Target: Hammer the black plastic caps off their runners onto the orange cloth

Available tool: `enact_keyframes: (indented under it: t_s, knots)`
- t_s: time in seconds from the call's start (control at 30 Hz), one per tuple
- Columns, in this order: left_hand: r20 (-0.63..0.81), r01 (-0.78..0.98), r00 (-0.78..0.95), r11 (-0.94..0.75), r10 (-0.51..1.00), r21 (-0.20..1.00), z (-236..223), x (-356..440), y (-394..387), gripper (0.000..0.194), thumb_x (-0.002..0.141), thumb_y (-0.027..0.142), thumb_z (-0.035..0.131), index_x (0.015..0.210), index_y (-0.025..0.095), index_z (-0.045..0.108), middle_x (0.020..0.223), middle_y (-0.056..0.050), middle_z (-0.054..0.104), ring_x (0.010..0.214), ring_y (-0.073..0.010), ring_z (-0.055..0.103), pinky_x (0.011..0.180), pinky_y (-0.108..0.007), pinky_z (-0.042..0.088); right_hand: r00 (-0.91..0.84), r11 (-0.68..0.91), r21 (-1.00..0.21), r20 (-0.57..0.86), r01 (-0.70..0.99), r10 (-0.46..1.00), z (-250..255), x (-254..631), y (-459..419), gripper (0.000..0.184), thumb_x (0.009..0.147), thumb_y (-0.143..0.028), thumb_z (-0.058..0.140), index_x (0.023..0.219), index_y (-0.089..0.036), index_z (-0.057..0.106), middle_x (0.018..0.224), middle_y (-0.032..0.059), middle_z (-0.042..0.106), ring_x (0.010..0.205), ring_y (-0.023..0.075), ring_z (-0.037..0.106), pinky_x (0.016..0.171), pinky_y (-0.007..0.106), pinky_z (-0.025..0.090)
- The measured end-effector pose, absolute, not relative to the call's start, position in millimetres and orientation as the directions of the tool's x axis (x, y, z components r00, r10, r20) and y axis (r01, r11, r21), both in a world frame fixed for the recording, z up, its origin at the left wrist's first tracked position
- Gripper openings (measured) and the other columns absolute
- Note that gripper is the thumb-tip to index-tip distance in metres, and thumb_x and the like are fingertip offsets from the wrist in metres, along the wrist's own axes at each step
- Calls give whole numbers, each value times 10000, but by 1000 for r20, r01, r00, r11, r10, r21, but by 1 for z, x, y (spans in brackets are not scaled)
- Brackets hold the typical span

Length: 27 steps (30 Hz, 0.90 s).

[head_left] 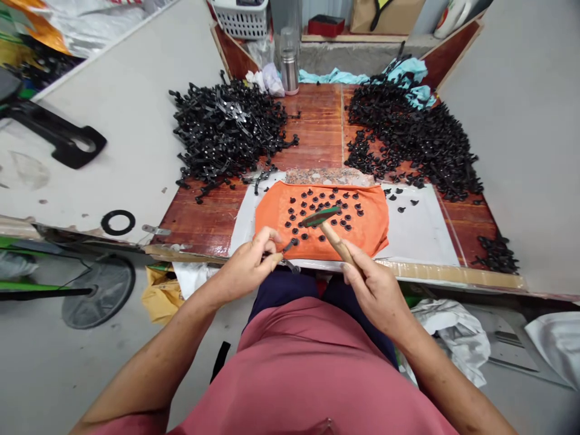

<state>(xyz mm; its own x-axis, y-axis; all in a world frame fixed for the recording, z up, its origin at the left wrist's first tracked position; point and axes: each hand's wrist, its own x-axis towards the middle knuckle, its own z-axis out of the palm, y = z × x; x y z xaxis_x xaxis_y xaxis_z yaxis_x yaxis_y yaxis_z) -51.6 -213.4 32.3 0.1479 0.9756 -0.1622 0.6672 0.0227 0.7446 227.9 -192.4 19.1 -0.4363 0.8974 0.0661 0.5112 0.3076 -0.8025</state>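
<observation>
My right hand (369, 284) is closed around the wooden handle of a hammer (338, 241). Its dark green head hangs over an orange cloth (272, 208) laid on the table's front. On that cloth stand several small black round-based pegs (322, 238), stems mostly up. My left hand (256, 257), at the cloth's front left edge, pinches small black strips with round ends (290, 244). One strip end reaches over the cloth, and another hangs by the table edge. How many strips the fingers hold is partly hidden.
A heap of black strips (226, 130) lies at the back left, and a pile of black pegs (417, 133) at the back right. Between them at the rear stands a steel flask (289, 69). Side panels (525, 151) flank the wooden table (312, 127). A black ring (118, 222) lies left.
</observation>
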Motion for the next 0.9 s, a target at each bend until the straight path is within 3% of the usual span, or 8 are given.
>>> enact_keyframes:
  t_s: [0.2,0.33,0.4,0.53,0.67,0.77,0.9]
  knots:
    - [-41,582,274,-132,961,802,41,-27,-223,187,911,259,581,1071,237,488,879,22,646,767,-139,609,730,-260,477,-496,43,-975,-73,218,865,21,191,-183,243,938,-409,661,1089,-223,701,764,-34,632,637,138,581,599,247,495]
    - [191,652,-88,-89,978,753,31,-32,-223,373,800,317,740,1106,220,549,1159,-86,648,1109,-247,627,993,-383,510,-404,-85,-992,-116,94,908,14,183,-188,203,897,-392,686,832,-216,610,618,-68,508,474,90,430,458,214,390]
    - [132,564,-228,20,965,825,24,-36,-223,421,835,365,718,1187,214,545,1233,-112,635,1167,-263,623,1045,-422,502,-320,-73,-995,-92,70,943,12,183,-192,204,884,-399,702,846,-222,610,591,-74,496,465,95,430,452,217,394]
    - [-137,159,-131,157,982,975,12,-27,-227,484,968,462,575,1375,226,462,1201,-99,671,1076,-218,687,995,-396,542,-210,57,-994,36,96,977,9,179,-197,168,835,-358,737,845,-223,638,657,-35,606,560,131,553,547,251,497]
    - [-170,-139,-138,151,976,979,13,0,-230,643,969,554,589,1499,296,335,1109,-56,710,961,-188,709,941,-365,557,-230,180,-974,145,140,962,3,176,-201,107,840,-291,732,832,-221,652,762,3,699,676,163,643,663,283,555]
    - [-168,-237,-202,118,965,964,15,15,-229,732,963,544,611,1553,355,221,1039,-22,712,774,-149,673,774,-302,561,-261,204,-962,153,181,953,-3,176,-207,85,874,-284,706,846,-221,657,732,-5,693,617,154,621,607,269,529]
    - [-183,-202,-214,140,960,969,9,22,-226,561,991,522,560,1470,295,377,785,35,602,576,-98,495,569,-216,438,-276,257,-939,190,228,942,-13,173,-212,94,901,-299,693,859,-223,658,736,1,699,627,165,629,619,280,523]
